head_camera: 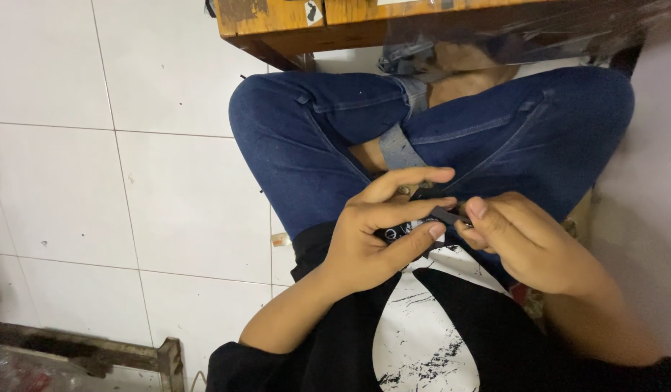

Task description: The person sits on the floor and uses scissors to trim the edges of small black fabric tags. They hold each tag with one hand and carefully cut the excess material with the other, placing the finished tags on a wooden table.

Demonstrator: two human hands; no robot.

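I sit cross-legged on the floor in blue jeans (306,138) and a black shirt with a white print. My left hand (379,232) and my right hand (517,239) meet over my lap. Both pinch a small black flat part (443,215) between thumb and fingers. The left fingers curl over it from the left, while the right thumb presses its right end. Most of the part is hidden by the fingers.
A low wooden table (292,22) stands just beyond my knees, with clear plastic wrap (524,33) hanging at its edge. White floor tiles (96,145) spread to the left. A worn wooden frame (96,354) lies at the bottom left.
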